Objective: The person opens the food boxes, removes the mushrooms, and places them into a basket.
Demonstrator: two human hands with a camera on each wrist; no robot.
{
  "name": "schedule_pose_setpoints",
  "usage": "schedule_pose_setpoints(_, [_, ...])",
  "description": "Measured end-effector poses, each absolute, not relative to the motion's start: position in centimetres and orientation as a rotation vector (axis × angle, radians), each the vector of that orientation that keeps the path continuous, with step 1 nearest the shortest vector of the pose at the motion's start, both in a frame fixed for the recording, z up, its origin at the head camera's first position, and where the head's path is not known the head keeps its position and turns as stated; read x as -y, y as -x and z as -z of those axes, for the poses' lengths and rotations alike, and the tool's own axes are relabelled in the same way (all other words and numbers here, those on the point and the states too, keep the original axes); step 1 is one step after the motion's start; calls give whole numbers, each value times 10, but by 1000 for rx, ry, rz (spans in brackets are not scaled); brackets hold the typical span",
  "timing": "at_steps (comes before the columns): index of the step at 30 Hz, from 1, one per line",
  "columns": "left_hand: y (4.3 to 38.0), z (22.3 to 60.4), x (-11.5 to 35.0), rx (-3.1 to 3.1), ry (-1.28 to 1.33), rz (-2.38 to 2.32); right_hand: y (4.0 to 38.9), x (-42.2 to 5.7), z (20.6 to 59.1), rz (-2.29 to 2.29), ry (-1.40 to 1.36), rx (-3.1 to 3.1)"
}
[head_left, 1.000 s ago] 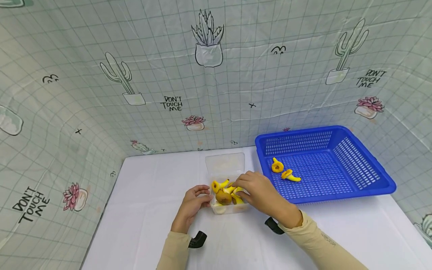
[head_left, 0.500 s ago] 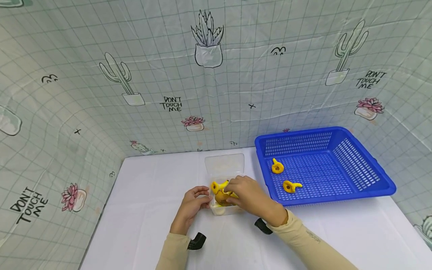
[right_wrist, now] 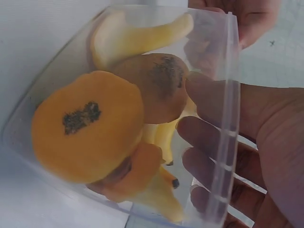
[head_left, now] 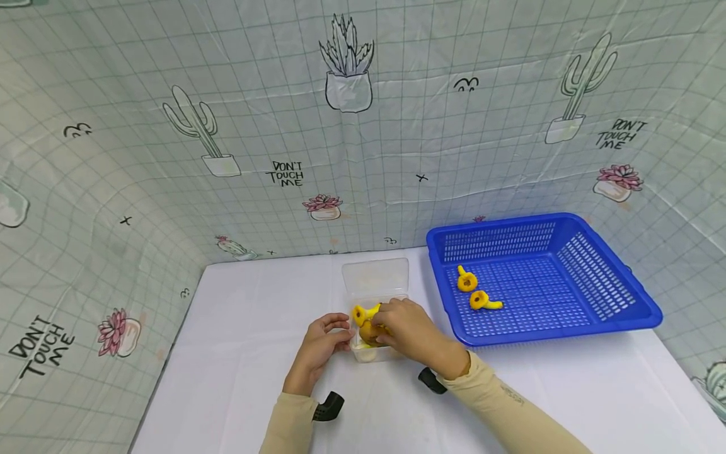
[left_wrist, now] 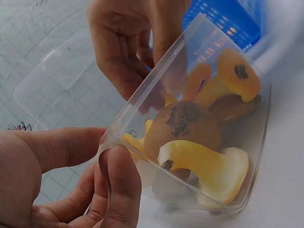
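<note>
1. One left hand (head_left: 319, 345) pinches the left rim of a clear rectangular plastic box (head_left: 391, 354); the right hand (head_left: 411, 333) reaches inside, its grip unclear.
2. Between them, inside: a round brown-capped mushroom (head_left: 367, 331), nearer the right hand, long axis hidden.
3. Beyond, rightward: a blue plastic basket (head_left: 533, 284).

The right hand (head_left: 411, 331) has moved leftward over the clear container (head_left: 386, 354), covering mushrooms it left visible a second ago. In the basket (head_left: 533, 284), the nearer mushroom (head_left: 479, 300) rolled nearer the front rim, then back beside the other mushroom (head_left: 467, 281).
</note>
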State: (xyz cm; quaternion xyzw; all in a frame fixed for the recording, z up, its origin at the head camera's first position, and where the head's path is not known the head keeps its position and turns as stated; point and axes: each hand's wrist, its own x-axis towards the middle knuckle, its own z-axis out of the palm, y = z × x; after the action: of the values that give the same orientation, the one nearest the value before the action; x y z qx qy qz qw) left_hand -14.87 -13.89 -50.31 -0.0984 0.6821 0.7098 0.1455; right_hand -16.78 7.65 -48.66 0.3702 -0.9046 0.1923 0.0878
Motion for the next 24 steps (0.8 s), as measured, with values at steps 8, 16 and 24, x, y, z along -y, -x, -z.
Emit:
schedule_pose_setpoints(8, [149,503,139,-1950,285,-2059,170,-73,491,-543,-1065,2720])
schedule_pose_setpoints(16, [148,501,139,-1966,300,-2042,171,-69,494,-484,-1039,2732])
schedule_pose_setpoints(24, [147,501,138,-1962,291,-2050,172,-66,492,-476,-1009,2804])
